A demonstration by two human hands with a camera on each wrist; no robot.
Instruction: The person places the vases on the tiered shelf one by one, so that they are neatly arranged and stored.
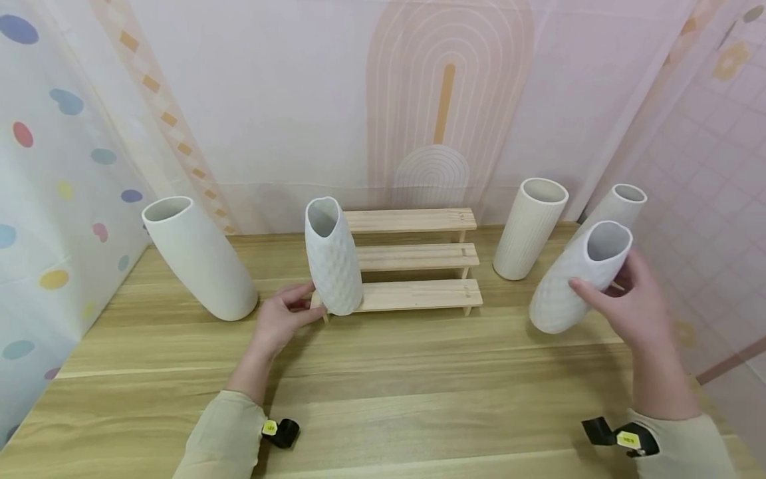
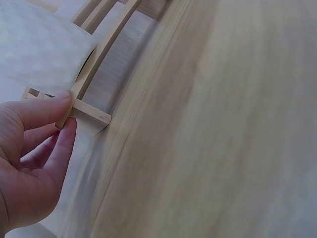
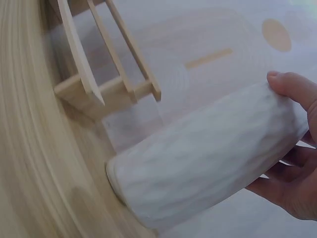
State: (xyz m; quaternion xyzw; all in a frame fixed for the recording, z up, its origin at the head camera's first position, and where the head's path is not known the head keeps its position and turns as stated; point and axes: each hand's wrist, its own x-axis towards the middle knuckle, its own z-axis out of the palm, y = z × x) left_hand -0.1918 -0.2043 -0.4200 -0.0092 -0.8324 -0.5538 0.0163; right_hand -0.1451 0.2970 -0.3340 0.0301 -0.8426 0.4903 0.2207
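My left hand pinches the left end of the lowest board on a three-step wooden rack. In the left wrist view the thumb lies on top of that board and fingers sit beneath it. A white dimpled vase with a wavy rim stands upright on the lowest step, beside the thumb. Over at the right, my right hand grips a second dimpled white vase around its upper part, thumb on the near side. In the right wrist view this vase tilts, its base close over the table.
A smooth white vase stands on the wooden table left of the rack. Toward the back right are a ribbed vase and another white vase, partly hidden behind the held one. A patterned curtain hangs behind the table.
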